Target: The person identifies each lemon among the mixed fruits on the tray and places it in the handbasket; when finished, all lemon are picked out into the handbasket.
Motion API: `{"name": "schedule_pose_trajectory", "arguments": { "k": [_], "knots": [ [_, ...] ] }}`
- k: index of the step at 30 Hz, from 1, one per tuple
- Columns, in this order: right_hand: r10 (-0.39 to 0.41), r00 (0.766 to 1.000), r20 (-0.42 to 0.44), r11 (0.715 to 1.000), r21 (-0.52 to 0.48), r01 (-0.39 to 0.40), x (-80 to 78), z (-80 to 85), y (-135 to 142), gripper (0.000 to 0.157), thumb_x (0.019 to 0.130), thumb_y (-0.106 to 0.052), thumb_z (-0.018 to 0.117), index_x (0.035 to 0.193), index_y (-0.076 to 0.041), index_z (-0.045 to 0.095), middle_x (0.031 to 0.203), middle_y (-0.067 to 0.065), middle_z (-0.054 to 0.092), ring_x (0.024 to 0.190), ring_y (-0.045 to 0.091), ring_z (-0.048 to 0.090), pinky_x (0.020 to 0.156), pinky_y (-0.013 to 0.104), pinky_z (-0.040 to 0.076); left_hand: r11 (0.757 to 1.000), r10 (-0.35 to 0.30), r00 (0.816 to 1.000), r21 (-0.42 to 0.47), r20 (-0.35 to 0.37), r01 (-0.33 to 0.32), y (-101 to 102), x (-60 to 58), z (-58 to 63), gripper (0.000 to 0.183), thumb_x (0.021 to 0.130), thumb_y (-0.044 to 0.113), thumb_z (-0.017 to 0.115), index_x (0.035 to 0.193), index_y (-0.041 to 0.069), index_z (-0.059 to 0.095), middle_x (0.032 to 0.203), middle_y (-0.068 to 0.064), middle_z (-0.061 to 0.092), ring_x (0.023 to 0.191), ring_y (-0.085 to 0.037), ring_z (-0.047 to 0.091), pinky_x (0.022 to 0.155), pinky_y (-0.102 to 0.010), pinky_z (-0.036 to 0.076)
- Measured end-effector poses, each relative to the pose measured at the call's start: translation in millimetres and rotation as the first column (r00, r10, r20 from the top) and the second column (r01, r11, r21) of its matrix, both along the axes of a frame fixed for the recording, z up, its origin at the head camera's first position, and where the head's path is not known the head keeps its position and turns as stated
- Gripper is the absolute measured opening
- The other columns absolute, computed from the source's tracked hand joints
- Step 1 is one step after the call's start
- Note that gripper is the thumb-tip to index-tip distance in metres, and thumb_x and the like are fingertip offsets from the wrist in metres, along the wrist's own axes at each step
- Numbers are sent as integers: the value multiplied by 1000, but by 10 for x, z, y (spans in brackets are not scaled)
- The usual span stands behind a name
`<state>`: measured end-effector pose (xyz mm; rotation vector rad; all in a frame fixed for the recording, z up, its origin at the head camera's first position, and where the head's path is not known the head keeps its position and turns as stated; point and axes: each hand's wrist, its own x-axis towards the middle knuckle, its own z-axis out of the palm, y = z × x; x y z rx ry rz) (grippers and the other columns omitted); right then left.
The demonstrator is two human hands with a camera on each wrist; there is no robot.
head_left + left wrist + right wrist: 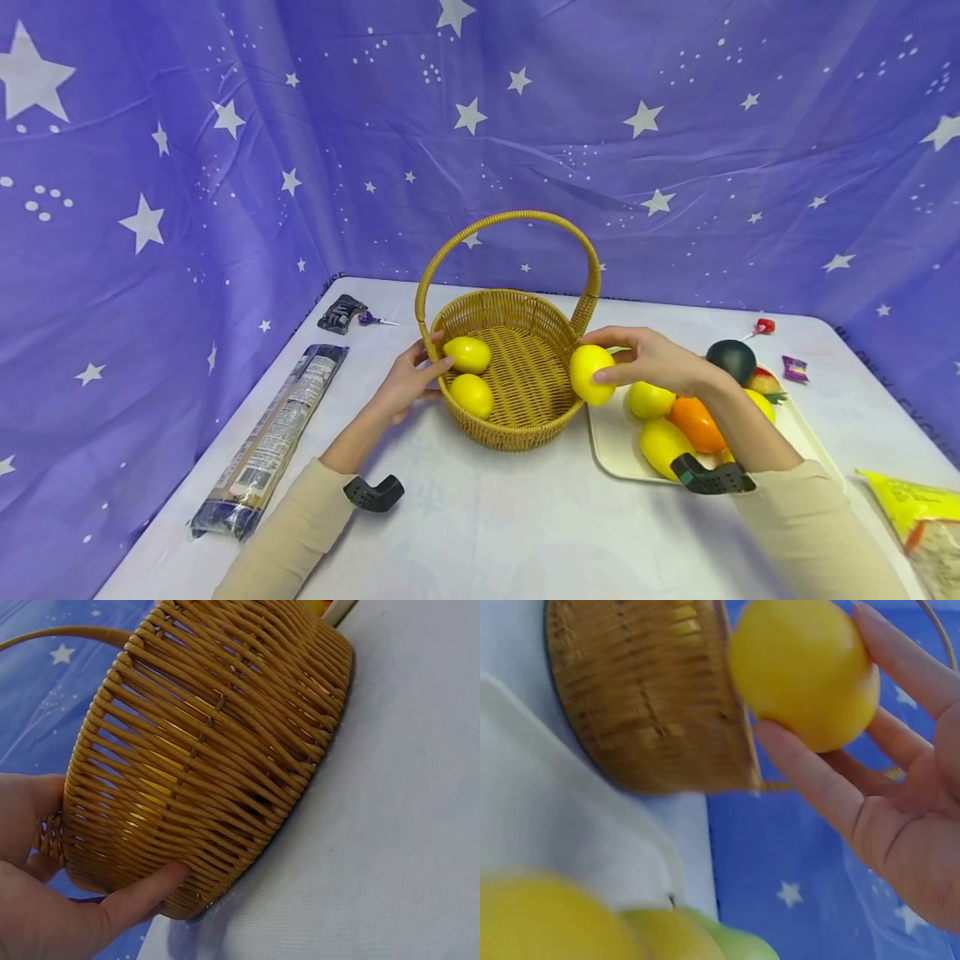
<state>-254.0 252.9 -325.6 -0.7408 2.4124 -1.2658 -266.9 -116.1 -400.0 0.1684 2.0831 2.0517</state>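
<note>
A wicker basket (517, 437) with a tall arched handle stands mid-table, two lemons (471, 395) lying inside at its left. My left hand (405, 379) holds the basket's left side by the handle base, its thumb over the rim; in the left wrist view a finger (146, 896) lies along the outer weave. Between thumb and fingers, my right hand (648, 358) pinches another lemon (591, 375) at the basket's right rim. The right wrist view shows this lemon (806, 671) beside the rim, held at the fingertips.
Right of the basket, a cream tray (611, 462) carries several fruits, including an orange (696, 423) and a dark green avocado (731, 361). A long noodle packet (273, 442) lies left. Wrapped sweets (795, 368), lollipops (764, 327) and a yellow bag (915, 504) sit toward the edges.
</note>
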Motion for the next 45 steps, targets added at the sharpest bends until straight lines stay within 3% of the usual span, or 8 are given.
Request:
{"name": "schedule_pose_trajectory", "arguments": {
  "k": [6, 10, 18, 23, 30, 37, 45],
  "knots": [
    [-15, 998, 68, 997, -76, 21, -40, -100, -361, 58, 87, -19, 74, 137, -3, 51, 135, 15, 51, 113, 29, 56, 91, 36, 52, 1000, -4, 1000, -8, 0, 4, 7, -7, 8, 60, 99, 9, 56, 152, 9, 28, 148, -27, 28, 123, -44, 47, 83, -48, 56],
    [-15, 997, 71, 999, -43, 18, -44, -161, -670, 57, 86, -25, 75, 136, -6, 54, 132, 12, 54, 115, 29, 52, 91, 38, 51, 1000, -5, 1000, -7, -1, 5, -15, -9, -6, 60, 99, 10, 56, 152, 9, 28, 149, -26, 28, 123, -44, 47, 85, -49, 56],
    [60, 995, 79, 997, 46, -63, -18, -279, -1072, 56, 85, -30, 77, 132, -7, 57, 132, 7, 55, 123, 28, 47, 102, 46, 43, 1000, -14, 1000, -10, -8, 14, 7, -10, -2, 61, 99, 11, 56, 153, 9, 28, 149, -26, 28, 124, -44, 46, 85, -48, 55],
    [55, 994, 92, 996, 60, -61, -32, -334, -1165, 53, 85, -29, 77, 131, -11, 59, 138, 8, 51, 127, 32, 44, 103, 50, 41, 1000, -19, 1000, -13, -14, 19, 14, -12, 2, 61, 99, 13, 57, 153, 9, 28, 149, -26, 28, 124, -43, 46, 84, -46, 56],
    [55, 994, 96, 991, 116, -67, -101, -448, -1330, 49, 82, -26, 80, 127, -15, 63, 132, 5, 56, 119, 24, 49, 99, 42, 45, 1000, -22, 1000, -8, -17, 21, -12, -5, -15, 62, 99, 14, 58, 153, 9, 27, 150, -25, 27, 124, -43, 46, 83, -46, 57],
    [50, 991, 123, 992, 108, -63, -130, -491, -1389, 47, 84, -27, 78, 127, -15, 63, 132, 1, 58, 120, 24, 50, 100, 43, 44, 1000, -21, 999, -14, -33, 21, -5, 27, 1, 61, 99, 14, 57, 152, 9, 28, 150, -25, 27, 125, -44, 45, 83, -47, 56],
    [150, 961, 234, 986, 42, -164, -172, -396, -1195, 53, 92, -28, 69, 139, -10, 52, 136, 8, 54, 126, 26, 48, 103, 41, 43, 999, -22, 999, -26, -27, 21, 5, 16, 4, 62, 99, 15, 57, 153, 9, 26, 151, -26, 25, 126, -45, 43, 84, -50, 56]
  ]
}}
